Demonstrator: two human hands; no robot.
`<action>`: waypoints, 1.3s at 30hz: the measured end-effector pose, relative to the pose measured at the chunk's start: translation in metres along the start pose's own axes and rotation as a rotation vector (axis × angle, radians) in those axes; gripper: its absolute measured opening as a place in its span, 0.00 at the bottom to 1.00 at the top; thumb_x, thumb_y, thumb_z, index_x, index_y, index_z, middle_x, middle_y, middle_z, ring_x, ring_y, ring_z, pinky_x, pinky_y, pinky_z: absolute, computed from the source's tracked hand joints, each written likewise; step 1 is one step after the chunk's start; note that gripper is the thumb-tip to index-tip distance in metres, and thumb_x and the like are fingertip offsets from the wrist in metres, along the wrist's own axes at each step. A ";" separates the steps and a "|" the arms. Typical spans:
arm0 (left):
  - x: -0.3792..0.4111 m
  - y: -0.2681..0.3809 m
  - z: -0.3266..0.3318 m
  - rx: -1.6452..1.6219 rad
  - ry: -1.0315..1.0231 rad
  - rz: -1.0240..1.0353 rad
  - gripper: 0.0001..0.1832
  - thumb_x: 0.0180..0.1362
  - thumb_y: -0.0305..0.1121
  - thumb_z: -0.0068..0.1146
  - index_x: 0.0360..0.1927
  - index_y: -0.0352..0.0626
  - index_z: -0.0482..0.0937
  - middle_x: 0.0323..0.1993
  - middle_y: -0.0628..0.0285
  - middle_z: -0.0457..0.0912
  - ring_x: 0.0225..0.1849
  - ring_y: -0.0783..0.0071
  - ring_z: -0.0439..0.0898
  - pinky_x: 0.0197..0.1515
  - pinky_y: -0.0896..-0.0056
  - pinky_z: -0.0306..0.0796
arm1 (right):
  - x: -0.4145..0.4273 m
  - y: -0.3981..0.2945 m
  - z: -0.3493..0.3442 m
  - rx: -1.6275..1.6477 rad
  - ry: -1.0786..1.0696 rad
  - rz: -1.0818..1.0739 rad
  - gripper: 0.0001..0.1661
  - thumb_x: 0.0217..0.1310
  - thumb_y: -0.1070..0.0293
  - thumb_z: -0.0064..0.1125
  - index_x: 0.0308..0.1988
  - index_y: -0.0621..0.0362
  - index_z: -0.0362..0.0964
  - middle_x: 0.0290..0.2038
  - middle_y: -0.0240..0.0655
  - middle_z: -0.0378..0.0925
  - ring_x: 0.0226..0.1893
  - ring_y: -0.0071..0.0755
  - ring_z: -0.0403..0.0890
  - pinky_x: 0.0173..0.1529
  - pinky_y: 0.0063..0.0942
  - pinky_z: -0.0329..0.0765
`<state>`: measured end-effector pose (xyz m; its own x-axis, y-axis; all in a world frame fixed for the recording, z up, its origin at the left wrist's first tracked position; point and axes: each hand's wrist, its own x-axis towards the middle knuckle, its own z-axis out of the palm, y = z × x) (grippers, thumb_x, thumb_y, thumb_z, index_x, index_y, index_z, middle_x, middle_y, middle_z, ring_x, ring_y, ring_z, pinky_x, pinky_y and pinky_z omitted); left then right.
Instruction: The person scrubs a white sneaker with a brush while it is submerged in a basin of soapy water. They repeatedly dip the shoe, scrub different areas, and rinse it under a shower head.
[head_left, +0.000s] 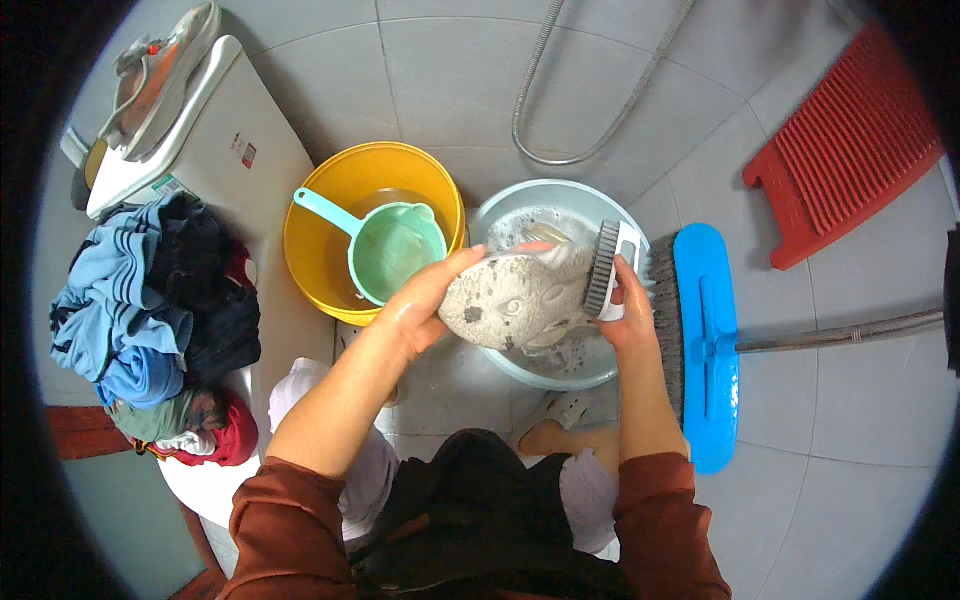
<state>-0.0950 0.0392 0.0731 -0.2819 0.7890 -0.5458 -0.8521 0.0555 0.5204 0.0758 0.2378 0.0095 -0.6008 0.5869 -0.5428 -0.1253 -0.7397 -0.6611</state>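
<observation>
My left hand (429, 306) grips one end of a shoe (517, 300), whose worn, pale grey sole faces up. In my right hand (628, 306) is a white scrubbing brush (609, 270) with grey bristles, upright against the other end of the sole. Both are held over a light blue plastic basin (551, 379) of sudsy water, where a further pale item lies partly hidden under the shoe. Left of the basin, a mint green dipper (397, 251) rests in a yellow bucket (375, 157) that holds water.
A blue push broom (705, 345) lies right of the basin. Beyond it leans a red plastic washboard (855, 142). Clothes (150, 300) are heaped on a white appliance (255, 142) at left. A metal shower hose (525, 97) hangs along the tiled wall.
</observation>
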 end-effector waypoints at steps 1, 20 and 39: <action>0.003 0.000 -0.006 -0.027 -0.023 0.002 0.15 0.55 0.38 0.53 0.42 0.39 0.74 0.39 0.59 0.79 0.41 0.68 0.78 0.48 0.64 0.71 | -0.002 -0.001 0.004 -0.001 0.012 0.002 0.20 0.54 0.54 0.56 0.46 0.48 0.69 0.40 0.30 0.75 0.42 0.33 0.74 0.44 0.42 0.70; 0.032 -0.046 0.005 -0.161 -0.224 -0.140 0.18 0.64 0.40 0.39 0.52 0.42 0.68 0.48 0.59 0.75 0.48 0.70 0.75 0.51 0.66 0.70 | -0.002 0.008 0.005 -0.278 0.123 -0.277 0.28 0.52 0.61 0.59 0.52 0.59 0.64 0.39 0.32 0.71 0.37 0.27 0.73 0.43 0.29 0.71; 0.058 -0.068 0.008 0.370 0.081 0.153 0.16 0.58 0.32 0.43 0.49 0.38 0.71 0.43 0.56 0.77 0.43 0.70 0.77 0.40 0.71 0.73 | -0.054 0.049 0.076 -1.216 -0.004 -0.868 0.34 0.41 0.57 0.65 0.48 0.63 0.65 0.40 0.51 0.72 0.41 0.53 0.72 0.46 0.41 0.70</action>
<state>-0.0501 0.0861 0.0118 -0.4395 0.7556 -0.4858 -0.5858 0.1689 0.7927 0.0423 0.1448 0.0451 -0.6881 0.6861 0.2360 0.2802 0.5513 -0.7859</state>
